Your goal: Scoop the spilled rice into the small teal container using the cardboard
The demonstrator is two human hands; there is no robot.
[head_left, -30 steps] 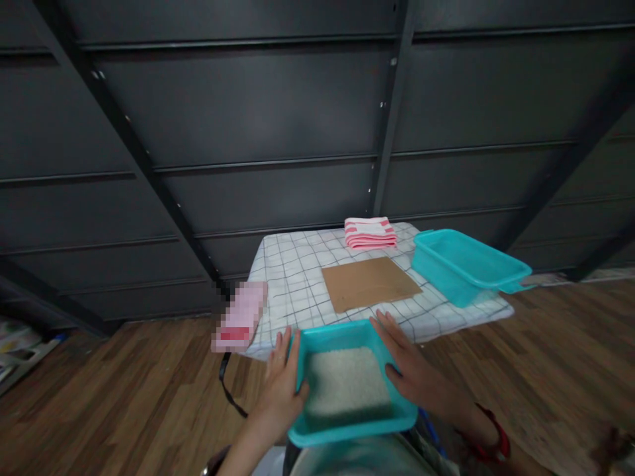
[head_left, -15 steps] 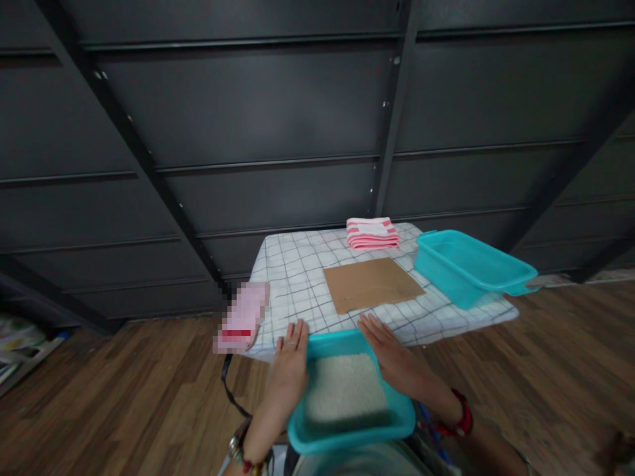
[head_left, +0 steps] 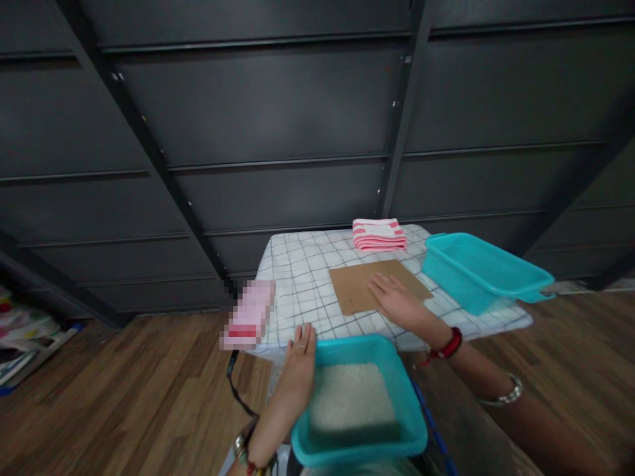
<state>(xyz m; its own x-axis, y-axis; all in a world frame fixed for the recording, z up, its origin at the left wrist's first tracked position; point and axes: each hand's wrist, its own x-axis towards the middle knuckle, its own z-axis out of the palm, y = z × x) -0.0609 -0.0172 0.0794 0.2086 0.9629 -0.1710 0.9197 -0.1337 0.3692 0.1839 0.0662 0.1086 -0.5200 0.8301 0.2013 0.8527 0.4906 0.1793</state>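
Note:
A turquoise plastic basin [head_left: 364,455] sits close to me at the table's near edge, with white grains that look like rice [head_left: 354,396] spread over its bottom. My left hand [head_left: 299,367] lies along the basin's left side, fingers stretched out and pointing away from me. Over the brown cardboard sheet [head_left: 350,294] is my right hand [head_left: 397,301], its fingers extended and its palm down; whether it presses on the sheet I cannot tell. Neither hand has its fingers wrapped round anything.
A second turquoise basin [head_left: 476,291] stands at the table's right edge. At the back lies a folded pink-and-white towel [head_left: 380,235]. A blurred pink object [head_left: 253,311] is at the left edge. Checked cloth [head_left: 297,264] covers the table; a dark panelled wall [head_left: 278,106] rises behind.
My right hand has left the near basin's right side and moved forward over the cardboard. My left hand stays at the basin. The whole view has shifted slightly.

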